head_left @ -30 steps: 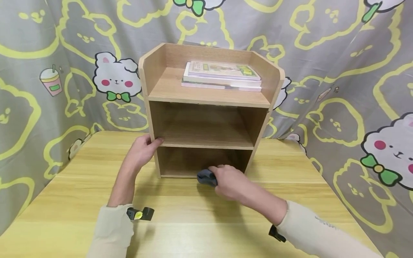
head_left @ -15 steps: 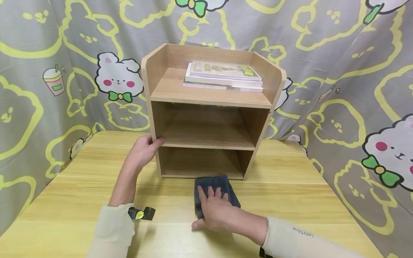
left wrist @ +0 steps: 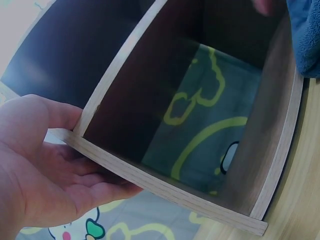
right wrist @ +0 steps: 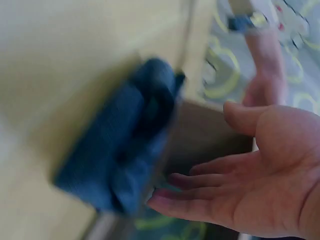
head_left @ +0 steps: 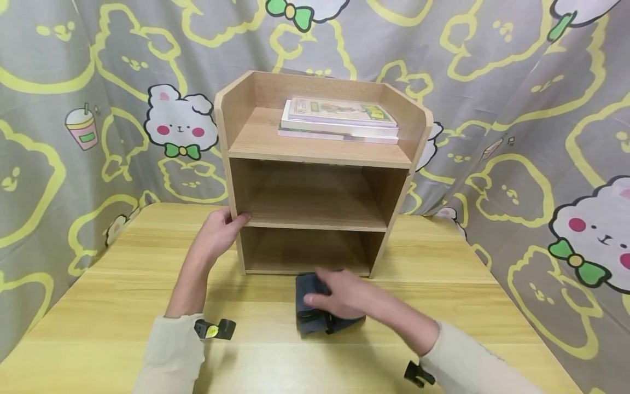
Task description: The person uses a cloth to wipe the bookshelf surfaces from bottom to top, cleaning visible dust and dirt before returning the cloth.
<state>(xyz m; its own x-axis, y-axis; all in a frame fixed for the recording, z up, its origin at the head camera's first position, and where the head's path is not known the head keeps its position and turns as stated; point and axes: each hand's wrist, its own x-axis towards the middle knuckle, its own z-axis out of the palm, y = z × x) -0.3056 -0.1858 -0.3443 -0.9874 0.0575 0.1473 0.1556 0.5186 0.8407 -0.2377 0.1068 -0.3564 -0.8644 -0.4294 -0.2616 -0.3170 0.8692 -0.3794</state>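
A wooden shelf unit [head_left: 320, 224] stands upright on the table, its open front facing me. My left hand [head_left: 219, 232] grips its left side panel; in the left wrist view the thumb lies at the middle board's front edge and the fingers stay outside the panel. A folded dark blue cloth [head_left: 309, 306] lies on the table right before the bottom board. Over it hovers my right hand [head_left: 346, 295], covering part of the cloth in the head view. The right wrist view shows that hand [right wrist: 250, 175] with its fingers extended and the blurred cloth [right wrist: 110, 150] apart from the palm.
Several books [head_left: 339, 123] lie stacked on the unit's top board, toward the right. A patterned grey curtain [head_left: 512, 109] hangs behind and along both sides of the table [head_left: 261, 350]. Wrist cameras are strapped to both forearms.
My right hand first held the bunched cloth at the bottom board, then pressed it spread out on the table. Now the hand has lifted off and the cloth looks more folded. The left hand stays put.
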